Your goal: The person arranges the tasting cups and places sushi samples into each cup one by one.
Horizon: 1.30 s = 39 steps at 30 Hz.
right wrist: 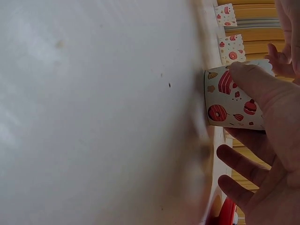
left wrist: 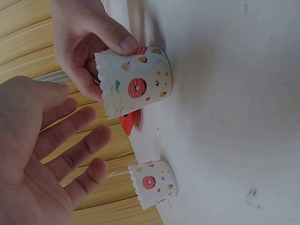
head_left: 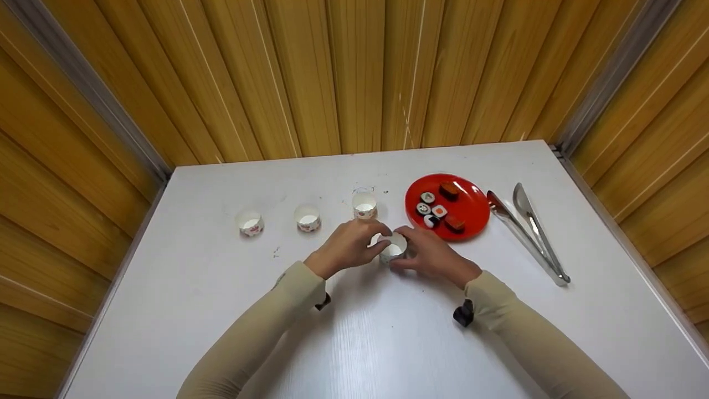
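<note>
My right hand (head_left: pixel 435 254) pinches a white paper baking cup (left wrist: pixel 124 82) printed with doughnuts and cake slices, thumb on one side and fingers on the other. The cup stands upright at or just above the table. My left hand (head_left: pixel 353 243) is close to its left side; in the left wrist view its fingers are spread and hold nothing. Three similar cups stand across the table: one (head_left: pixel 364 207) just behind my hands, another (head_left: pixel 308 220) farther left, and the last (head_left: pixel 251 225) leftmost.
A red plate (head_left: pixel 475 219) with several sushi pieces (head_left: pixel 439 211) lies right of my hands. Metal tongs (head_left: pixel 529 238) lie beyond it on the white table (head_left: pixel 221 321). Wood-patterned panels (head_left: pixel 354 83) rise behind and at both sides.
</note>
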Each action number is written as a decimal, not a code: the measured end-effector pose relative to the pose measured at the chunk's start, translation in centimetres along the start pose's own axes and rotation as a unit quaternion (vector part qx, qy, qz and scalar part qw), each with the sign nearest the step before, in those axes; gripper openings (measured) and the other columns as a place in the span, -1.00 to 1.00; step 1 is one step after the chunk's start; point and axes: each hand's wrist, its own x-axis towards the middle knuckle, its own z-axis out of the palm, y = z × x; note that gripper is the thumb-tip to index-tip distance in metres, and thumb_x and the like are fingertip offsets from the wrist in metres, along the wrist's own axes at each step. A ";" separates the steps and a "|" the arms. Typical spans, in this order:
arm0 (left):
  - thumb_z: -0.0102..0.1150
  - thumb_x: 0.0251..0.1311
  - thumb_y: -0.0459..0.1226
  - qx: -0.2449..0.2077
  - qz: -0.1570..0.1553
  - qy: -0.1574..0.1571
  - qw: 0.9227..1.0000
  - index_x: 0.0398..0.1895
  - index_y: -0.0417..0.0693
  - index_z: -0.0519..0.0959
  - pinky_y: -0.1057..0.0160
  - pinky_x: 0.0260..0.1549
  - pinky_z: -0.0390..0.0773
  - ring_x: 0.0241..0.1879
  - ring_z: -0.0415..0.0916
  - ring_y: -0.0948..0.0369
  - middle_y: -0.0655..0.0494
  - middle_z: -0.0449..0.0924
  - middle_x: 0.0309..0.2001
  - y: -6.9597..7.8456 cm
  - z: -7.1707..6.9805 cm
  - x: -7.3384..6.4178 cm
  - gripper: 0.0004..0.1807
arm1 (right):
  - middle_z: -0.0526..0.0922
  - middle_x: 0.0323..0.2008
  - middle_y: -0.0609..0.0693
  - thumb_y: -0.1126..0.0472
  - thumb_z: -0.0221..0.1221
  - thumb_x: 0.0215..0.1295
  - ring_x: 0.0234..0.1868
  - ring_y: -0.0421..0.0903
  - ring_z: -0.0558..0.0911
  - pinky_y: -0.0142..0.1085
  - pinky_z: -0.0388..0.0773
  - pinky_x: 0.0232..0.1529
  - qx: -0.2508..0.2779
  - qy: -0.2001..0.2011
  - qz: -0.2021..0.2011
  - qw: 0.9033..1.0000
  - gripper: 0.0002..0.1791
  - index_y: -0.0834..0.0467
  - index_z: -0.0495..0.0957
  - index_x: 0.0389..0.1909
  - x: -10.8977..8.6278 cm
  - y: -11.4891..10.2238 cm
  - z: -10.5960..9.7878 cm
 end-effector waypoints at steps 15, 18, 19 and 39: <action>0.29 0.37 -0.25 -0.007 -0.003 -0.052 0.999 -0.07 -0.14 0.76 0.14 -0.28 0.63 -0.27 0.69 0.08 0.10 0.78 -0.18 0.3 1.1 -0.5 -0.80 | 0.67 -0.03 -0.14 0.05 0.50 0.17 -0.01 -0.09 0.56 -0.11 0.52 0.08 -0.010 0.017 -0.039 0.999 -0.47 0.06 0.57 0.13 -0.1 0.2 0.1; 0.28 0.37 -0.25 -0.009 -0.006 -0.066 0.998 -0.07 -0.11 0.76 0.14 -0.28 0.63 -0.29 0.68 0.11 0.11 0.78 -0.17 0.3 1.3 -0.6 -0.81 | 0.68 -0.02 -0.13 0.04 0.50 0.18 0.01 -0.07 0.57 -0.08 0.51 0.11 -0.012 0.019 -0.043 0.999 -0.47 0.07 0.57 0.13 -0.1 0.2 0.1; 0.28 0.37 -0.25 -0.010 -0.007 -0.070 0.997 -0.07 -0.10 0.76 0.15 -0.29 0.63 -0.30 0.68 0.12 0.12 0.78 -0.17 0.4 1.4 -0.6 -0.82 | 0.68 -0.02 -0.12 0.04 0.50 0.18 0.02 -0.07 0.57 -0.08 0.51 0.12 -0.013 0.019 -0.042 0.999 -0.47 0.07 0.57 0.13 -0.1 0.2 0.1; 0.26 0.36 -0.32 0.002 -0.011 -0.078 0.997 -0.27 -0.05 0.74 0.27 -0.42 0.46 -0.45 0.42 0.28 0.16 0.69 -0.38 0.5 1.8 -0.7 -0.91 | 0.69 0.03 -0.08 0.07 0.52 0.14 0.08 -0.05 0.59 -0.04 0.49 0.18 -0.017 0.018 -0.044 0.999 -0.42 0.10 0.57 0.16 -0.1 0.3 0.0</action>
